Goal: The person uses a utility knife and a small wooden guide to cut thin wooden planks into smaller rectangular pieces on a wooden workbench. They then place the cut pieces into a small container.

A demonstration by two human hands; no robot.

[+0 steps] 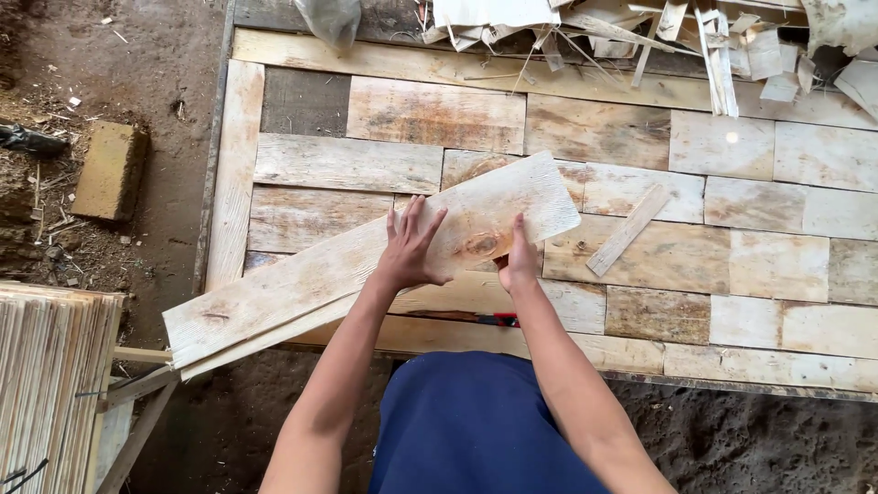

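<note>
A long pale wooden plank [302, 284] lies slanted across a platform [777, 265] made of pieced wooden boards, its left end jutting past the platform's near edge. A thinner board sits under it. My left hand [409, 245] rests flat on the plank's middle with fingers spread. Close beside it, my right hand [519, 259] grips the plank's near edge, thumb on top by a dark knot [482, 244].
A small loose wood strip [629, 230] lies on the platform to the right. A red-handled tool [498, 319] peeks out under the plank. Scrap offcuts [640, 32] are piled at the far edge. A brick [107, 171] and stacked thin sheets [50, 384] sit on dirt at left.
</note>
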